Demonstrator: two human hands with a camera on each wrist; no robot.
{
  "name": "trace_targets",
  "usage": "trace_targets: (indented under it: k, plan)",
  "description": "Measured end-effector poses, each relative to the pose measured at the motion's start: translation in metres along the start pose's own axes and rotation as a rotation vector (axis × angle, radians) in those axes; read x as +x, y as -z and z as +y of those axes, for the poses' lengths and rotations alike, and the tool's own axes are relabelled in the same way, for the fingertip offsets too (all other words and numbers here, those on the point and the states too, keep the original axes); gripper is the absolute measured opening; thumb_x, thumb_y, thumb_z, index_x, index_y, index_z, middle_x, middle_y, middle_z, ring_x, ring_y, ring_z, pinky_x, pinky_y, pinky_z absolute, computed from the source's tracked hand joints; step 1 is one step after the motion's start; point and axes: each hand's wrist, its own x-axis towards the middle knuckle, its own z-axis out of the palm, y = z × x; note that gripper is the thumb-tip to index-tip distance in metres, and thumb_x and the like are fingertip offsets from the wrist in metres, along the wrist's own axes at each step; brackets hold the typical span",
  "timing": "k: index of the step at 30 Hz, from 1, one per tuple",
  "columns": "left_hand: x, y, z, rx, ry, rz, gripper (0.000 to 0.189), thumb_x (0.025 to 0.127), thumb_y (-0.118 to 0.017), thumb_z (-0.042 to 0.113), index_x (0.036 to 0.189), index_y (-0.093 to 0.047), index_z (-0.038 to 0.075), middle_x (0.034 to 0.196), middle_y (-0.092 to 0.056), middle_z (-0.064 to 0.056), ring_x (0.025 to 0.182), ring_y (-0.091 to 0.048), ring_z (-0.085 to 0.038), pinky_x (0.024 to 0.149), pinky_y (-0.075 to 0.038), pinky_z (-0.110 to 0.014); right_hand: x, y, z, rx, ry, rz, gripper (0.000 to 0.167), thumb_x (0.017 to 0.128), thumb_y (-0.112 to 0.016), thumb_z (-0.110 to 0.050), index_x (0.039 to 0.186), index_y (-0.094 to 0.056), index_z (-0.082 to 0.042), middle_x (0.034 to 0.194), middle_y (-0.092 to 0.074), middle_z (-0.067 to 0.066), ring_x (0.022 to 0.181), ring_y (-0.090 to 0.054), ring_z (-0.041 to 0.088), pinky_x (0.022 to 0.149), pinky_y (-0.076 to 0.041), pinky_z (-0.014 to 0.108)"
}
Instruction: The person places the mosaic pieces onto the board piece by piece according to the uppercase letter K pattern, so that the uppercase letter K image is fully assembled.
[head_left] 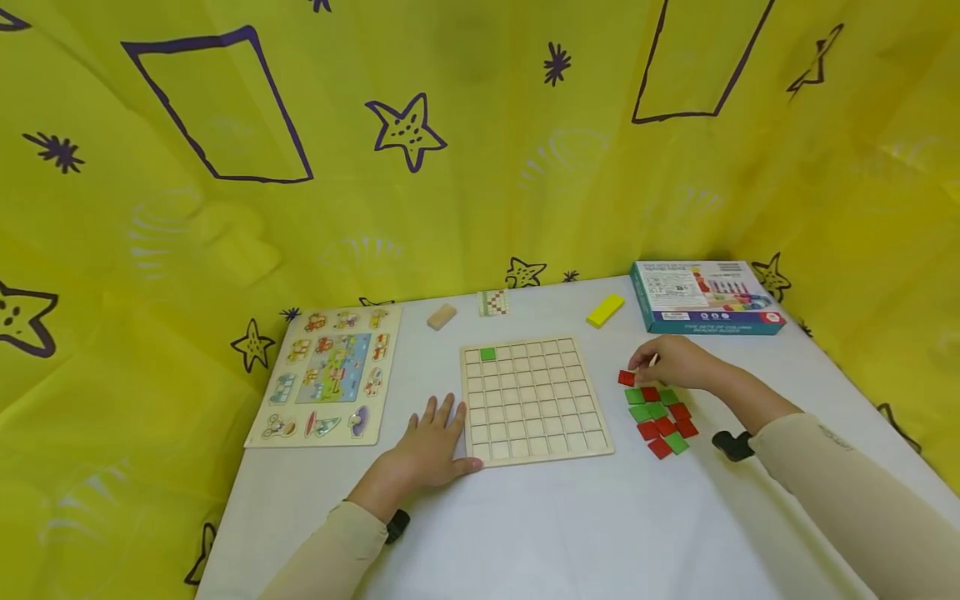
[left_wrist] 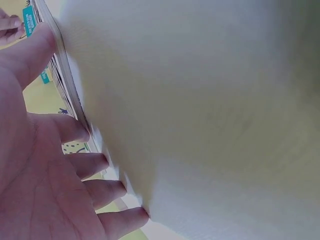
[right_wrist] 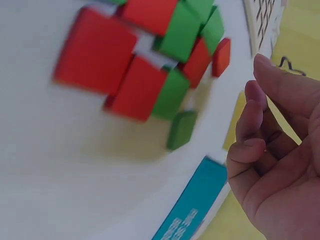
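In the head view my left hand [head_left: 431, 450] lies with spread fingers along the left edge of a wooden grid board [head_left: 532, 402], thumb at its near corner. The left wrist view shows those straight fingers [left_wrist: 85, 165] against the board's side. One green tile [head_left: 488, 354] sits in the board's top row. My right hand [head_left: 671, 362] hovers at the far end of loose red and green tiles, fingertips beside a red tile [head_left: 626, 378]. In the right wrist view a gap shows between that red tile [right_wrist: 221, 58] and the bent fingers; nothing is visible between thumb and fingers.
A picture puzzle board [head_left: 326, 375] lies left. Behind the grid are a wooden block [head_left: 442, 316], a pattern card [head_left: 493, 302] and a yellow block [head_left: 605, 310]. A teal-edged box [head_left: 705, 297] stands at the back right, before the yellow curtain [head_left: 465, 217].
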Motion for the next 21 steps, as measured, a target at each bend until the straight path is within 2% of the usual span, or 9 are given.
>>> trace_targets:
  k: [7,14,18,21]
  plan:
    - [0.0,0.001,-0.003,-0.007,0.01,0.003,0.097,0.093,-0.06,0.063,0.16,-0.022,0.004,0.166,-0.012,-0.02,0.15,-0.009,-0.046,0.115,-0.021,-0.065,-0.012,0.008,0.026,0.019,-0.003,0.014,0.023,0.094,-0.069,-0.009,0.114,-0.071,0.001,0.097,-0.065,0.005,0.091,-0.055,0.024,0.08,-0.05,0.036]
    - [0.001,0.0,-0.003,-0.001,0.004,0.006,0.097,0.092,-0.06,0.063,0.16,-0.022,0.004,0.166,-0.013,-0.02,0.15,-0.01,-0.047,0.115,-0.022,-0.065,-0.016,0.005,0.041,0.031,-0.022,0.045,0.029,0.092,-0.069,-0.008,0.119,-0.069,0.002,0.093,-0.059,0.006,0.092,-0.051,0.027,0.076,-0.047,0.035]
    - [0.001,-0.002,-0.002,0.0,-0.003,0.008,0.097,0.093,-0.06,0.063,0.16,-0.022,0.004,0.166,-0.013,-0.02,0.15,-0.01,-0.047,0.115,-0.022,-0.065,-0.015,0.003,0.049,0.03,-0.054,0.059,0.029,0.092,-0.07,-0.009,0.119,-0.069,0.001,0.094,-0.059,0.007,0.095,-0.05,0.028,0.077,-0.047,0.035]
    - [0.002,-0.002,-0.002,0.002,-0.009,0.008,0.097,0.093,-0.059,0.063,0.16,-0.023,0.004,0.166,-0.014,-0.02,0.15,-0.011,-0.047,0.115,-0.023,-0.065,-0.015,0.003,0.052,0.021,-0.043,0.065,0.028,0.091,-0.071,-0.008,0.117,-0.07,0.002,0.096,-0.061,0.008,0.095,-0.052,0.029,0.079,-0.049,0.038]
